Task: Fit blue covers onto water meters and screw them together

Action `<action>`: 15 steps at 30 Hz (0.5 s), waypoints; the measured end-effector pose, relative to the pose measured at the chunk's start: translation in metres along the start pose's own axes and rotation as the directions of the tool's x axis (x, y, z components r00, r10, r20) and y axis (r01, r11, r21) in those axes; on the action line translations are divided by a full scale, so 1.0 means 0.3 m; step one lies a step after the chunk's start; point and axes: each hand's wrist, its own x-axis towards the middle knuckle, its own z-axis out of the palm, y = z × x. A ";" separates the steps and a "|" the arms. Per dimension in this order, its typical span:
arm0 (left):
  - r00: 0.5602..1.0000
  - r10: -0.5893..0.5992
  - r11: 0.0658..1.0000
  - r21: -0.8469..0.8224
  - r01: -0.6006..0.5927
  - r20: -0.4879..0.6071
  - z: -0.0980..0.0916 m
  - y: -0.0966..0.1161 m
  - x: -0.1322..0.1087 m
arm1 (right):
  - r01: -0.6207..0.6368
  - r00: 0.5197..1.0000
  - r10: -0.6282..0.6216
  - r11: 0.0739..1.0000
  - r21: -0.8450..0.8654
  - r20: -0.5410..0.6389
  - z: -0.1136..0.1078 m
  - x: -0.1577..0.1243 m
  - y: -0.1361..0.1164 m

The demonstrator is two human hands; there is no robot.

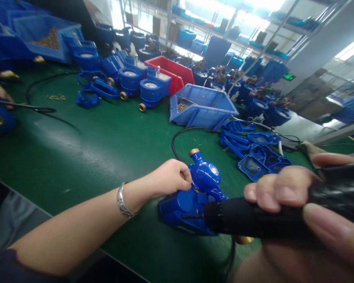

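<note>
My right hand (286, 190) is wrapped round a black electric screwdriver (242, 218), which points left. Its thin bit lies over a blue plastic housing (177, 206), though contact with a screw cannot be made out. Behind that housing sits a glossy blue water meter (202, 173) with a brass threaded end; whether the two are joined is hard to see. My left hand (175, 177) is closed in a pinch at the meter's near left side, just above the housing. Whatever its fingertips hold is hidden. Another brass end (244, 239) shows beneath the screwdriver.
A blue bin (205, 112) with small screws stands beyond the meter, and a red bin (172, 72) behind it. Blue frames (253, 167) are piled to the right. Several meters (152, 88) line the back. At far left another person's hand (0, 92) is near a meter and black cable.
</note>
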 end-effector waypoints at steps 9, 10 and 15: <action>0.999 0.003 0.995 -0.103 0.002 0.049 -0.004 -0.011 -0.020 | 0.186 0.884 -0.262 0.957 -0.222 -0.387 0.050 0.077 -0.024; 0.998 0.014 0.994 -0.110 -0.008 0.058 -0.005 -0.014 -0.022 | 0.214 0.873 -0.291 0.950 -0.228 -0.391 0.055 0.081 -0.014; 0.998 -0.010 0.973 -0.230 -0.004 -0.058 -0.015 -0.054 -0.036 | 0.340 0.857 -0.390 0.919 -0.198 -0.338 0.058 0.093 0.036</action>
